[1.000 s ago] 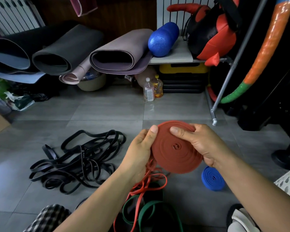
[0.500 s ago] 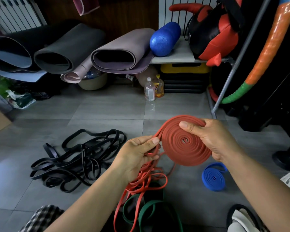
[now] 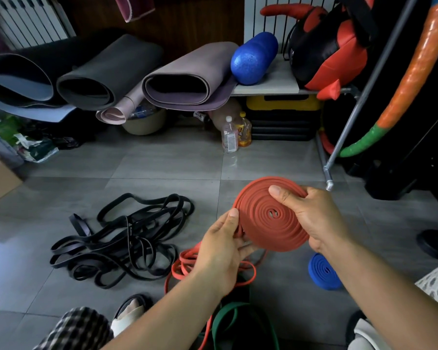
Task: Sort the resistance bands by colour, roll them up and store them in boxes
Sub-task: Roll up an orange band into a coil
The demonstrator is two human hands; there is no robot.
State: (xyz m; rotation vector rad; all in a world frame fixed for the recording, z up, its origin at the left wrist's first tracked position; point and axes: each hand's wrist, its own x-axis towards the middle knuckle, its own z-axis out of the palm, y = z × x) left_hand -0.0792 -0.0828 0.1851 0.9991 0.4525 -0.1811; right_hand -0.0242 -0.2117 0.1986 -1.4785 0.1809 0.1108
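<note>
Both hands grasp the red coil [image 3: 271,223]: right hand [image 3: 314,218] pinches its top, left hand [image 3: 223,246] grips its loose tail.

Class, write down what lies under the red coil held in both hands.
Below the red coil, loose red strands pile on the floor, green bands nearer the person. The left hand hides where strands join the coil.

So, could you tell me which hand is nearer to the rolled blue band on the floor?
Right. The right hand grips the red coil just above the rolled blue band; the left hand sits beyond the coil.
</note>
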